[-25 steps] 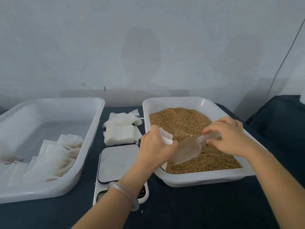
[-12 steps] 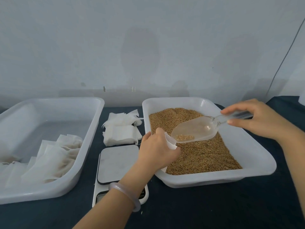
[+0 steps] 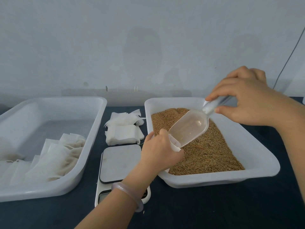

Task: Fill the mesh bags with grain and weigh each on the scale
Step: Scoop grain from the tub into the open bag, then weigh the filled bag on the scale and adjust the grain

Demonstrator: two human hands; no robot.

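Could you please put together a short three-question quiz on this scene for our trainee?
1. True or false: a bag lies on the scale platform.
2. What does the right hand grip? A) a tub's rim B) the scoop handle C) a bracelet
3. What does the left hand hold at the scoop's mouth?
Key: 1 false, the platform is bare. 2 B. 3 An open mesh bag.
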